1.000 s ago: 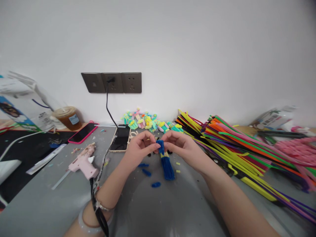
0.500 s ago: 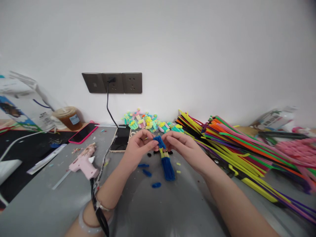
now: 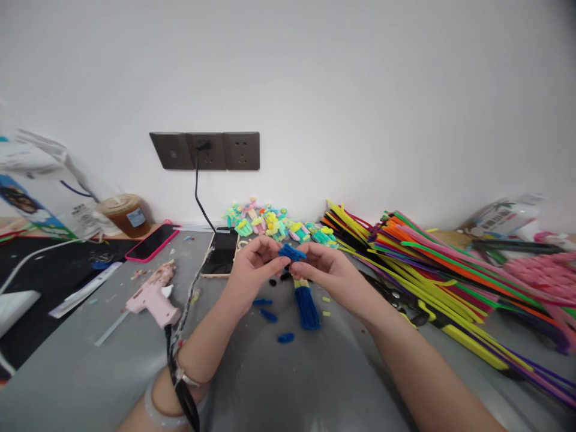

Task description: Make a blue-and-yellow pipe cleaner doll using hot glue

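Observation:
Between the fingertips of my left hand [image 3: 256,267] and my right hand [image 3: 330,270] is a small blue fuzzy pipe-cleaner piece [image 3: 292,252]. Both hands are closed in a pinch at its two ends, held above the table. Just beneath, a bundle of blue pipe cleaners with a yellow top [image 3: 307,309] lies on the table, its upper end partly hidden by my fingers. Short blue pipe-cleaner pieces [image 3: 269,316] are scattered to its left, another blue piece [image 3: 285,338] nearer to me. Small yellow bits [image 3: 326,313] lie to its right, and a black bit [image 3: 272,282] by my left hand.
A pink glue gun [image 3: 155,300] and its cord lie left, near two phones [image 3: 153,243] and a drink cup [image 3: 130,216]. Colourful small pieces [image 3: 270,222] are heaped against the wall. At right are pipe-cleaner bundles [image 3: 432,264] and yellow-handled pliers [image 3: 472,346].
The blue piece has turned from slanting downward to lying nearly level. My right fingers have shifted slightly, with the thumb now lower. My left hand has barely moved.

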The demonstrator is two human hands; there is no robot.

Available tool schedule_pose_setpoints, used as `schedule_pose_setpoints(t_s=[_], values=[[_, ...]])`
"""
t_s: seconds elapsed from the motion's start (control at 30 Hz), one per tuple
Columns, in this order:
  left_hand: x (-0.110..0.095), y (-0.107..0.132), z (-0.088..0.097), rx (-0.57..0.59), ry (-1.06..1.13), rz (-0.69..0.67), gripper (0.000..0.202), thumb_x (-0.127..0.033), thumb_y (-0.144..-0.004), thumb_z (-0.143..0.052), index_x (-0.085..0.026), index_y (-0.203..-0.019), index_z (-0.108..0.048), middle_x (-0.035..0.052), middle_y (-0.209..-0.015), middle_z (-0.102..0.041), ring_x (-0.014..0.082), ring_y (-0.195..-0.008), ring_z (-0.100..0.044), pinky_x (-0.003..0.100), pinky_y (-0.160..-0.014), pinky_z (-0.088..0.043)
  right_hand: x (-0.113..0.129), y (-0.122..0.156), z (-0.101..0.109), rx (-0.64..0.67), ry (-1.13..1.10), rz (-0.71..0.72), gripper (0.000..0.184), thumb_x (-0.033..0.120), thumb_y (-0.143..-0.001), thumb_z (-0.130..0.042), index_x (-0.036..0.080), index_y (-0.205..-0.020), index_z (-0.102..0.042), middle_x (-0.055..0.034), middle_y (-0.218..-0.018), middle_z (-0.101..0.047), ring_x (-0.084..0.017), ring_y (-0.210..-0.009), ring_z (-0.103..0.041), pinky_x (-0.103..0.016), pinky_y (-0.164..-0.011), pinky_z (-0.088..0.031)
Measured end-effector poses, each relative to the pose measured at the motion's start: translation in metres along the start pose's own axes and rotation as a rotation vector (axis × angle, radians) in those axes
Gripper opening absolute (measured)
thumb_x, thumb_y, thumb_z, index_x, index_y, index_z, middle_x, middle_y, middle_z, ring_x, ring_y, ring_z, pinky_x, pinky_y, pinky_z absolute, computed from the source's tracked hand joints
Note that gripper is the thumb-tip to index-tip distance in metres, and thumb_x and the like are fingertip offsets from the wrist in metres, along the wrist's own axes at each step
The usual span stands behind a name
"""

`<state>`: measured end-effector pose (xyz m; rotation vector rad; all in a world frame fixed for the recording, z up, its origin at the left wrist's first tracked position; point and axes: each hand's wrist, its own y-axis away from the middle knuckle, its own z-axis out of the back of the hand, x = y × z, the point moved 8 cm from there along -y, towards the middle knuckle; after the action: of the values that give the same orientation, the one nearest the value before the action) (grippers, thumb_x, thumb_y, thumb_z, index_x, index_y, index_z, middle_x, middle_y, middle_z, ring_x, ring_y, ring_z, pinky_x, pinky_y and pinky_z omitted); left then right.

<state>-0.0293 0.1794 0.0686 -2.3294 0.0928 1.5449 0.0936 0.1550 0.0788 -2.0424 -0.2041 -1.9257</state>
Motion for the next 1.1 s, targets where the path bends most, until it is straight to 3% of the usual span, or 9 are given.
schedule_pose_setpoints(t_s=[0.83,1.1], values=[[-0.002,0.0,-0.003,0.047,-0.07,-0.019,0.025,-0.02,-0.068,-0.082,-0.017,-0.072,-0.058,-0.0035,-0.072,-0.056,0.0087,-0.067,-0.053,0.018,-0.059,-0.046,0.004,0.002,0.007,-0.054,-0.04,-0.005,0.028,0.043,-0.081,-0.072,0.021,-0.086,-0.055,0.0024,-0.069,-0.062,-0.013,-0.065,-0.057,-0.028,-0.064,-0.046],[-0.001,0.001,0.003,-0.028,-0.112,0.05,0.025,-0.042,-0.076,-0.075,-0.018,-0.079,-0.069,0.0033,-0.082,-0.069,0.0137,-0.072,-0.062,0.022,-0.061,-0.05,0.001,0.002,0.022,-0.192,-0.166,-0.057,0.034,0.046,-0.07,-0.079,0.021,-0.079,-0.057,0.002,-0.07,-0.058,-0.013,-0.063,-0.053,-0.027,-0.062,-0.042]])
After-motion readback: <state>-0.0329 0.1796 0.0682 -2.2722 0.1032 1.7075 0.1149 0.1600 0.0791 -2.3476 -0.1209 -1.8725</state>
